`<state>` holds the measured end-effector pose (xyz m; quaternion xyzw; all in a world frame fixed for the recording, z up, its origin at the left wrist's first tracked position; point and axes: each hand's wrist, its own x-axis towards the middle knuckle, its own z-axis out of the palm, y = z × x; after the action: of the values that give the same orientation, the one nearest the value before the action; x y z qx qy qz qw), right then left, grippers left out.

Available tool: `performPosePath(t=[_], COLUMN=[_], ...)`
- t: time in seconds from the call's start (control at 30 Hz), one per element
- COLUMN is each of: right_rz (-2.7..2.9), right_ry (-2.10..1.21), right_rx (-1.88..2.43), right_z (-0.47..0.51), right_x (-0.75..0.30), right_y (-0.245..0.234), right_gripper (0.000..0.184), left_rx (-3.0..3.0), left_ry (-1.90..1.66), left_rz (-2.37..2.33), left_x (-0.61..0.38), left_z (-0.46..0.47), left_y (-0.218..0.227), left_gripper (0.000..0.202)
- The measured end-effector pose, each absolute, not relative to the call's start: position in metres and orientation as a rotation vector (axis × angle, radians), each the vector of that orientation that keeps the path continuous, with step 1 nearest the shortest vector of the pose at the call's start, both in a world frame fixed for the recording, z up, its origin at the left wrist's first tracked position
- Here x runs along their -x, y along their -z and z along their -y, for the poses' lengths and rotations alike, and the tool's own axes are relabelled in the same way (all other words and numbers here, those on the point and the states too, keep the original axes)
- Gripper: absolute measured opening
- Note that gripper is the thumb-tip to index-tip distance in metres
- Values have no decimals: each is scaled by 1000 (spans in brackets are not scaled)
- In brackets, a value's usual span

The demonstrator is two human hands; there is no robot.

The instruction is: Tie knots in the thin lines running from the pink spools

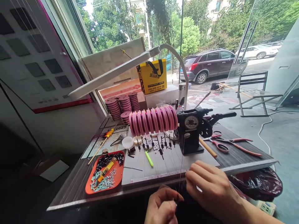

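A thin thread (181, 165) runs down from the front of a black hand-cranked winder (192, 133) to my hands at the table's front edge. My left hand (161, 205) is closed in a pinch where the thread comes down, with a tiny dark piece at its fingertips, too small to name. Just right of the thread, my right hand (207, 183) is curled with fingers together; what it holds, if anything, is hidden. A row of pink spools (153, 121) sits on the winder's shaft. Below them, several small black pieces (161, 151) hang or lie on fine threads.
An orange tray (88, 188) holds small parts at left. A green pen (149, 159), scissors (220, 146) and pliers (247, 147) lie on the table. Stacked pink spools (114, 109) and a yellow bag (153, 77) stand behind. A white lamp arm (116, 73) spans above.
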<state>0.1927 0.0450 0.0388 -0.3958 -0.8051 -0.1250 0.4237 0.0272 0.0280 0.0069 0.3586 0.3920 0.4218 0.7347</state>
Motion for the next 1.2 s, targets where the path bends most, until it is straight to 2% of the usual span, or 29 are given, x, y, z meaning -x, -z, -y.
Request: performPosePath(t=[0.07, 0.27, 0.43, 0.6, 0.8, 0.9, 0.93, 1.0, 1.2], right_rz=[2015, 2027, 2016, 2136, 2316, 2308, 2306, 2315, 2343], right_ry=[305, 285, 291, 88, 119, 154, 162, 165, 176], right_rx=[985, 982, 978, 965, 918, 947, 952, 913, 466], right_z=[-44, -44, -44, -45, -67, -84, -89, -94, -75], right_x=[-192, -192, -190, -183, -116, -72, -61, -47, -65], right_y=[-36, -34, -35, -25, -1, 5, 6, 9, 13], right_gripper=[34, 33, 32, 26, 10, 21, 19, 8, 28], left_rx=[-839, -1194, -983, -953, -1131, -1189, -1202, -1211, -1089], left_ry=[-889, -1092, -861, -883, -873, -873, -864, -856, -986], left_rz=[-906, -1035, -938, -920, -1080, -1124, -1145, -1169, -1083], left_x=[-28, -25, -19, 5, 45, 48, 47, 46, 54], left_z=[-31, -38, -42, -40, -31, -29, -29, -30, -47], left_y=[-8, -11, -16, -27, -51, -60, -63, -69, -81], left_gripper=[39, 47, 46, 41, 41, 44, 44, 43, 31])
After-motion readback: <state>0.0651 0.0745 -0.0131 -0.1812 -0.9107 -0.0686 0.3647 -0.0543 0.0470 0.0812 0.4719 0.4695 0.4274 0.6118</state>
